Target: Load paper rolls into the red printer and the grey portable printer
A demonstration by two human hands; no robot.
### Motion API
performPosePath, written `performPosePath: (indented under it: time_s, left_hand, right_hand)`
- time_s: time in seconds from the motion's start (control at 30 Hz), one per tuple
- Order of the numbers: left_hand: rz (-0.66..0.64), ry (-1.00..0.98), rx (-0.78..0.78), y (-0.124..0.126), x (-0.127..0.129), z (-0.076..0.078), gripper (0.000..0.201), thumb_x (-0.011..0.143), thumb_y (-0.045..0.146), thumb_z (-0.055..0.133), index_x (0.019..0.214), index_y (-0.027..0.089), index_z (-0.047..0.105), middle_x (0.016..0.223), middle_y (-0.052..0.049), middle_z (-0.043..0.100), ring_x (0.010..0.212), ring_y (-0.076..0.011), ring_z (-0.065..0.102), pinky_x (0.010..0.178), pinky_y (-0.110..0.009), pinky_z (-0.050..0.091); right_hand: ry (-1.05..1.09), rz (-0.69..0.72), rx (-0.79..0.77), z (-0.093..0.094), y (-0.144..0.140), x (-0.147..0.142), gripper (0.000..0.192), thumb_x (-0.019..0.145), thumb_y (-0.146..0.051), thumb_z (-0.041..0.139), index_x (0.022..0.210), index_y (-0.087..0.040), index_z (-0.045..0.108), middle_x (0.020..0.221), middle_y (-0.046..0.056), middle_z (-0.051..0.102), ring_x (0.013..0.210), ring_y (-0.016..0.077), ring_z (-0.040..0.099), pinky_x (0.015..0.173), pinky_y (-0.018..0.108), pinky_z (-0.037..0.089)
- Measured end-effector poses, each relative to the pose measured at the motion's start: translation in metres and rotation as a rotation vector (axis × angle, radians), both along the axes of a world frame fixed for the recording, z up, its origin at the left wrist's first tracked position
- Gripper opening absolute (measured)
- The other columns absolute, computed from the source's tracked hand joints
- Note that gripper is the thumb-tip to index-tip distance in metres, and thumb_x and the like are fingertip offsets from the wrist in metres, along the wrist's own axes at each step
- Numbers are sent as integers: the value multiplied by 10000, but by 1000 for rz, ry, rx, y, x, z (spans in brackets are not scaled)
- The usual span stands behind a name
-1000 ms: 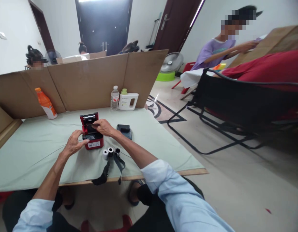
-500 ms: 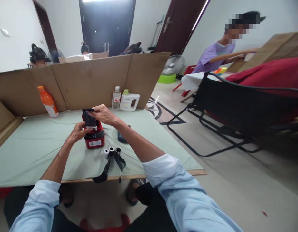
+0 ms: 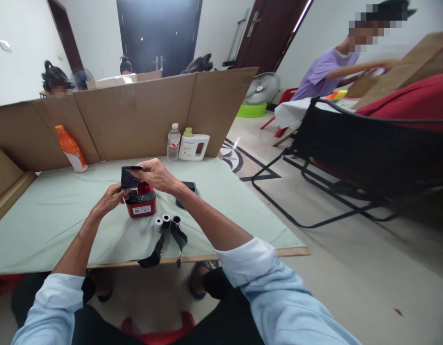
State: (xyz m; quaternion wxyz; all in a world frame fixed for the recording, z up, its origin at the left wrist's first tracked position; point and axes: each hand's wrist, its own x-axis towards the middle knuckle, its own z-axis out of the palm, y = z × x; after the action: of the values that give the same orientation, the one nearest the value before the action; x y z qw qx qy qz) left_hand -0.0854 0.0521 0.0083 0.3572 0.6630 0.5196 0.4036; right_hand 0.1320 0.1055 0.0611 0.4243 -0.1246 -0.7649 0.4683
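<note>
hands [image 3: 155,173] lift black cartridge [image 3: 128,178] above red printer [image 3: 141,204]

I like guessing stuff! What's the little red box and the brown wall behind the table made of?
The red box looks like hard plastic: smooth, slightly shiny, with molded edges. The left hand steadies it while the right hand holds a black part, probably plastic too. The brown wall looks like matte cardboard, with fold creases.

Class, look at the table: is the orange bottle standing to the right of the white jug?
No, the orange bottle stands far left by the cardboard screen, while the white jug is further right.
</note>
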Motion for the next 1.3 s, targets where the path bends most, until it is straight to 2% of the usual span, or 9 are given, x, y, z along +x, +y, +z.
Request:
performPosePath:
  time_s: [0.13,0.3,0.43,0.53,0.67,0.8,0.93,1.07,1.3]
  left_hand:
    - [51,96,76,-9,-24,2,292,810,444,699,890,163,706,699,3,617,571,-121,546,519,-231,503]
    - [198,244,164,-36,-58,-4,297,755,268,600,977,166,769,924,-65,747,695,-154,644,595,-256,538]
    - [182,371,216,-61,-59,-2,289,774,200,583,977,180,788,948,-73,762,833,-187,694,723,-294,569]
    - [141,412,302,-64,-30,7,268,817,161,601,1012,184,783,983,-74,766,859,-188,698,771,-302,570]
    - [-53,375,431,-46,43,13,376,776,16,540,1035,183,756,1017,-63,763,913,-176,702,822,-288,564]
    - [-276,414,461,-22,122,-1,379,783,-10,528,1030,179,745,1034,-75,757,958,-202,704,883,-319,561]
    - [-409,613,377,-5,172,-24,414,798,15,536,1111,200,734,1148,-98,746,1060,-246,692,921,-342,548]
    - [-505,820,257,4,190,-39,373,794,42,574,1082,214,736,1056,-107,747,1050,-277,681,893,-352,538]
    - [-501,708,135,8,166,-45,528,822,178,684,1348,201,643,1303,-135,710,1202,-305,658,1020,-397,523]
  right_hand:
    - [19,-87,108,-16,-24,-6,303,963,-384,632,816,-150,757,740,9,638,685,127,561,633,242,448]
    - [-106,-103,357,-59,-68,-17,204,959,-160,625,997,-204,820,988,73,755,902,176,696,821,275,526]
    - [-67,-67,305,-77,-88,-3,236,964,-126,593,1058,-187,800,1013,82,764,925,179,718,850,291,558]
    - [-20,-167,197,-74,-95,33,244,946,-120,574,1036,-185,791,988,69,777,900,174,718,835,291,572]
    - [-79,-351,75,-72,-107,100,183,947,-171,593,936,-182,775,908,59,767,831,174,708,768,282,562]
    - [-194,-569,-70,-88,-128,162,145,934,-264,634,903,-197,758,927,68,763,866,211,711,807,319,566]
    - [-415,-505,-289,-103,-145,207,209,894,-390,675,924,-216,788,965,88,763,894,257,706,816,359,579]
    - [-437,-391,-447,-108,-139,224,338,869,-467,710,1084,-225,805,1186,111,760,1087,305,713,934,407,582]
    - [-373,-470,-281,-143,-82,186,465,886,-441,686,1260,-166,720,1247,144,726,970,237,705,876,394,580]
